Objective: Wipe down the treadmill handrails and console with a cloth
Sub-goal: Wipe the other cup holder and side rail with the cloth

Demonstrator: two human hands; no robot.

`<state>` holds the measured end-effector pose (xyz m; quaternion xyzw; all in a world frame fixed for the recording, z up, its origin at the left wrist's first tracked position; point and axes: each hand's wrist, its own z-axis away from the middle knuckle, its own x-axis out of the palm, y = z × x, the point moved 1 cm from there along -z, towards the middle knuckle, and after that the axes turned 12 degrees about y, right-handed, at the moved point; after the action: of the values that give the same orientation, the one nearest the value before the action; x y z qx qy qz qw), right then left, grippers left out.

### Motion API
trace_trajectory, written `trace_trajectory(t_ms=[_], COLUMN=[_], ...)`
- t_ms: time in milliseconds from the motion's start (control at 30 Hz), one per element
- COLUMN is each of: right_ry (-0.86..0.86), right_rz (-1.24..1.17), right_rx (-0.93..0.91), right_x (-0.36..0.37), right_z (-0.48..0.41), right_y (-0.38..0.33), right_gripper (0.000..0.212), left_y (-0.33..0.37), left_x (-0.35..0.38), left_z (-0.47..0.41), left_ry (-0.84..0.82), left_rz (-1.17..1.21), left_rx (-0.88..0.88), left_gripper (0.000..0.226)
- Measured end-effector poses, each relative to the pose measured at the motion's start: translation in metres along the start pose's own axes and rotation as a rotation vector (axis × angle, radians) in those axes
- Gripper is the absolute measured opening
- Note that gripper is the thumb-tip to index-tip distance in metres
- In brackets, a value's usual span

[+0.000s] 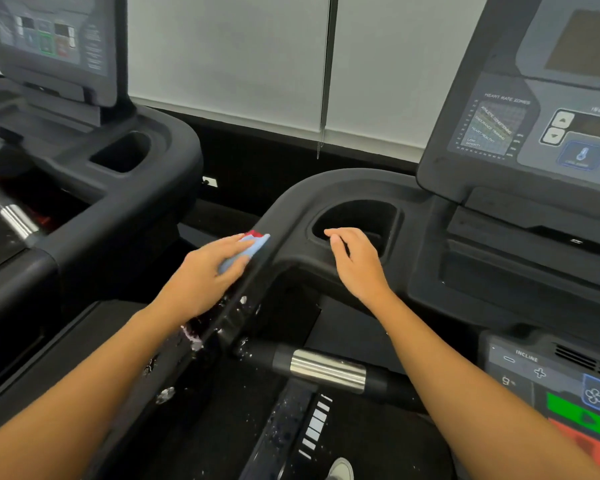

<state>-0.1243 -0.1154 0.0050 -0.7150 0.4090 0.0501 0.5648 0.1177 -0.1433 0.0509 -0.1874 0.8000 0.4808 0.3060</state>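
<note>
Far left: a neighbouring treadmill (pixel 125 202) is standing parallel, its own console (pixel 52 46) tilted up and a chrome-banded grip bar (pixel 13 216) angling down toward the lower right.

Left hand (pixel 205 275): lying palm-down on the left handrail (pixel 222 320), fingers flattened over a light blue cloth (pixel 246 251) and pressing it against the rail. The cloth is bunched, long axis running lower-left to upper-right along the rail, its free tip pointing up toward the rail's bend. A red patch is showing at that tip; cannot tell whether it belongs to the cloth. The handrail itself is running from the lower left up to the right, then curving into the console surround. White flecks and wet-looking spots are sitting on the rail below the wrist.

Centre: a short cross grip (pixel 326 370) with a chrome band is lying nearly horizontal, sloping slightly down to the right. Below it, the corner of a shoe (pixel 340 471) is showing at the frame bottom.

Right hand (pixel 357 261): resting loosely on the moulded surround, fingers curled, relaxed, and holding nothing, fingertips at the near rim of the cup holder (pixel 355 220).

Right: the main console (pixel 534 109) is leaning back, showing a heart-rate-zones chart and incline arrows. Lower right, a control panel (pixel 568 393) is displaying incline keys, a fan icon, green and red buttons.
</note>
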Motion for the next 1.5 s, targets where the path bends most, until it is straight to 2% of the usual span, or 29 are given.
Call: trace_trajectory(t_ms=[67,133,233,300,433,467,533,600,700,800,933,1033,1133,1367,1500], right_ry=[0.125,0.143,-0.105,-0.291,-0.367,-0.358,-0.340,-0.314,-0.299,-0.273,-0.275,-0.320,-0.298,-0.353,-0.342], right_rz=[-0.108,-0.274,-0.671,-0.862,-1.049,-1.041,-0.991,-0.904,-0.686,-0.474,-0.182,0.080,0.307,0.145,0.200], right_rx=[0.117,0.269,0.455,0.494,0.661,0.664,0.608,0.541,0.415,0.281,0.081,-0.032,-0.200,-0.431,-0.366], right_x=[-0.002,0.002,0.016,0.025,0.039,0.040,0.039,0.036,0.032,0.035,0.055,0.072,0.087,0.086,0.084], right_z=[0.011,0.027,0.059,0.079,0.103,0.105,0.104,0.098,0.089,0.078,0.069,0.068,0.073,0.101,0.080], right_y=[-0.013,-0.031,-0.068,-0.089,-0.102,-0.101,-0.096,-0.091,-0.087,-0.085,-0.080,-0.083,-0.088,-0.087,-0.078], right_gripper=[0.029,0.027,0.023,0.033,0.061,0.063,0.047,0.044,0.053,0.056,0.053,0.051,0.050,0.048,0.043], left_y=[0.002,0.011,0.029,0.041,0.059,0.063,0.065,0.055,0.027,0.000,-0.020,-0.022,-0.023,-0.030,-0.031], left_x=[-0.008,-0.010,0.000,0.009,0.021,0.020,0.014,0.005,-0.013,-0.028,-0.036,-0.039,-0.040,-0.036,-0.036], left_z=[0.000,0.003,0.019,0.031,0.049,0.053,0.062,0.074,0.094,0.117,0.141,0.150,0.152,0.154,0.154], left_ry=[0.126,0.170,0.168,0.151,0.128,0.129,0.131,0.164,0.251,0.275,0.182,0.145,0.118,0.118,0.131], left_rz=[0.129,0.287,0.468,0.493,0.668,0.740,0.764,0.555,0.132,-0.195,-0.446,-0.498,-0.510,-0.552,-0.548], left_rx=[-0.154,-0.270,-0.340,-0.352,-0.469,-0.534,-0.553,-0.419,-0.281,-0.250,-0.308,-0.314,-0.344,-0.312,-0.296], left_gripper=[0.035,0.038,0.041,0.044,0.048,0.050,0.044,0.037,0.035,0.041,0.063,0.080,0.085,0.091,0.088])
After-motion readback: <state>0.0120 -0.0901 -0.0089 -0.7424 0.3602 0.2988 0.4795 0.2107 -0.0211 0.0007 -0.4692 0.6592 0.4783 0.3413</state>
